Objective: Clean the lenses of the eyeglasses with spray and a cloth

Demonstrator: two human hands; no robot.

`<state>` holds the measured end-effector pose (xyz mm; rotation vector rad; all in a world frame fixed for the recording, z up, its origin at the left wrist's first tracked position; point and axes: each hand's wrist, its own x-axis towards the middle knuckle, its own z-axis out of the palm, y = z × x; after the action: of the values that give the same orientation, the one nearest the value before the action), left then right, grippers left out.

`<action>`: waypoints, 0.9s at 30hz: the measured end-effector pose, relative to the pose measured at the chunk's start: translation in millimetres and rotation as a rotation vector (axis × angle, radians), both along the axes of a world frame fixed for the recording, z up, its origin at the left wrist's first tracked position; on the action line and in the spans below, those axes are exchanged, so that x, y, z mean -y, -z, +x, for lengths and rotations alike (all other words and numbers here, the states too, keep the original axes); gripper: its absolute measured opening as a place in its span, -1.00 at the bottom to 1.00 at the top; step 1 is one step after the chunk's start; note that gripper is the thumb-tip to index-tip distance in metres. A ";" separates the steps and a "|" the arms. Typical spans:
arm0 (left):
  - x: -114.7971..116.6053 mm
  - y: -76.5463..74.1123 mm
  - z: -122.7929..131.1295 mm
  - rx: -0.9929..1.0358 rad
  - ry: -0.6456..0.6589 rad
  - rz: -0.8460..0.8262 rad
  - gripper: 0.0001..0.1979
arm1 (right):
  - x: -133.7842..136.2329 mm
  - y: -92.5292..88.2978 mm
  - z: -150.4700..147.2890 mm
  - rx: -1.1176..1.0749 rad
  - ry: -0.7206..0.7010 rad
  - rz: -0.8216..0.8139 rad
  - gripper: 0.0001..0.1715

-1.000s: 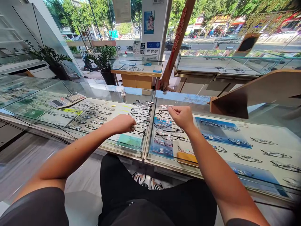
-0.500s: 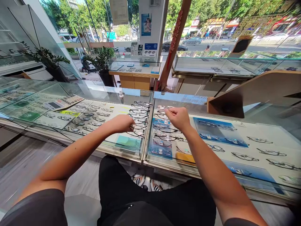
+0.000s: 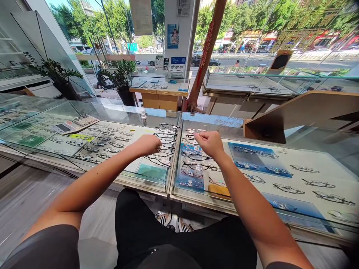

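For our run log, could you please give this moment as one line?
left hand: curled, near eyeglasses | right hand: curled, near eyeglasses | held items: unclear | calculator: on glass display case

Bright daylight pours through tall shop windows (image 3: 263, 39), with leafy trees (image 3: 241, 20) and a street (image 3: 252, 60) beyond. Posters (image 3: 172, 36) hang on a white pillar (image 3: 184, 37) near a slanting brown post (image 3: 199, 76). Two potted plants (image 3: 124, 71) stand leftward. Grey wood-grain flooring (image 3: 30, 198) lies below the glass-topped bench (image 3: 117, 107).

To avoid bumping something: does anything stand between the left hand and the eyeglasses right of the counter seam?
Other frames and the counter seam lie between the left hand and those eyeglasses; whether glass also does, I cannot tell.
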<state>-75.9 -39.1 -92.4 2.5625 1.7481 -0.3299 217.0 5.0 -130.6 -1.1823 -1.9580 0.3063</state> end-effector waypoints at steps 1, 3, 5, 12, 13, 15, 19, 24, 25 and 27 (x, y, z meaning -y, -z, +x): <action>0.4 -2.4 -1.0 0.008 0.002 0.004 -0.84 | 0.2 0.1 -0.2 0.002 0.000 -0.001 -0.38; 1.0 -8.3 -4.3 0.028 0.005 0.016 -0.86 | 0.7 0.3 -0.6 0.006 0.000 -0.002 -0.38; 1.3 -14.7 -8.7 0.051 0.006 0.034 -0.88 | 0.7 0.9 -0.7 0.012 -0.001 -0.003 -0.38; -2.0 -19.2 -17.2 0.118 0.007 0.114 -0.86 | 1.2 2.5 -4.3 0.055 -0.037 0.002 -0.41; -3.0 -17.4 -17.2 0.127 0.004 0.125 -0.85 | 5.7 1.5 -8.1 0.066 -0.053 0.010 -0.43; -5.1 -14.3 -17.3 0.152 -0.009 0.155 -0.85 | 21.8 -1.5 -20.4 0.096 -0.112 0.036 -0.51; -7.0 -13.0 -21.5 0.223 -0.070 0.250 -0.82 | 74.3 -4.9 -60.5 0.324 -0.381 0.239 -0.67; -6.8 -8.9 -37.2 0.390 -0.152 0.365 -0.79 | 119.6 14.6 -111.3 0.639 -0.361 0.406 -0.76; -8.4 -6.3 -42.1 0.508 -0.184 0.397 -0.80 | 122.0 20.1 -118.9 0.674 -0.338 0.392 -0.75; -14.7 0.3 -53.2 0.871 -0.258 0.449 -0.81 | 122.3 29.5 -130.6 0.723 -0.320 0.362 -0.71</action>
<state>-129.1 -24.4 -92.8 2.0803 1.8230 1.1134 86.4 -117.4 -160.1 -0.7889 -2.6855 -0.3635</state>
